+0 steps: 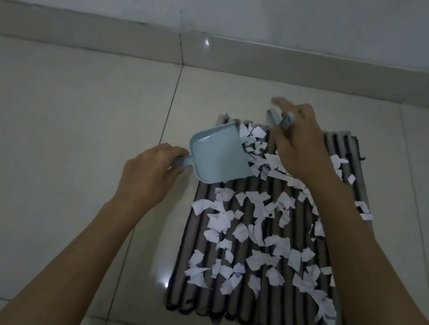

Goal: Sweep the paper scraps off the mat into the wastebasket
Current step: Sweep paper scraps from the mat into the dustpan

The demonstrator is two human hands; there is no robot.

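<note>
While the left hand [149, 174] grips the handle of the pale blue plastic dustpan [217, 155], its lip rests tilted on the dark ribbed fabric mat [240, 311], just left of the right hand [299, 144]. That hand is curled round a small grey-blue brush [279, 119], blurred, its bristles hidden. White torn paper scraps [252, 238] lie mostly nearer than both hands, with a few piled at the pan's mouth. Likely risks: a fast stroke could flick light scraps past the pan onto the glossy tiled floor [59, 123], and the mat's grooves may trap pieces. No wastebasket is in view.
</note>
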